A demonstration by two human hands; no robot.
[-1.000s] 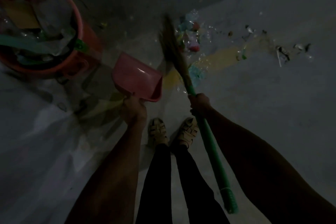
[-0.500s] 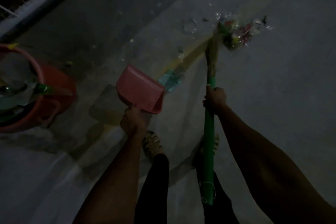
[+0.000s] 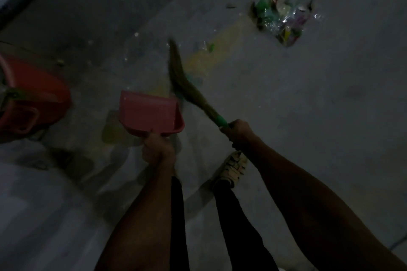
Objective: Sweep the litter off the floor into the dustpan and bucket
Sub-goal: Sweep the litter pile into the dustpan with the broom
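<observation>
- Litter (image 3: 280, 17): loose heap of wrappers and clear plastic on the floor (image 3: 319, 105), well ahead of the right hand and to its right. Stray scraps (image 3: 208, 46) lie nearer, just beyond the broom tip.
- Broom (image 3: 187, 86): the right hand (image 3: 239, 133) is closed round the green handle where it meets the bristles. This low grip likely gives short, controlled strokes. The bristle head angles forward and left of the hand, blurred, ending just past the dustpan's open edge and well apart from the heap.
- Dustpan (image 3: 149, 113): the left hand (image 3: 157, 149) is clenched round its handle at the near edge. The pan appears held off the floor, mouth turned away from the person, presumably ready to set down once the litter is gathered. No litter is visible inside it.
- Bucket (image 3: 33, 99): red, standing on the floor well to the left of the left hand. Presumably kept close so the pan can be emptied without walking.
- Shoe (image 3: 233, 167): planted just behind the right hand.
</observation>
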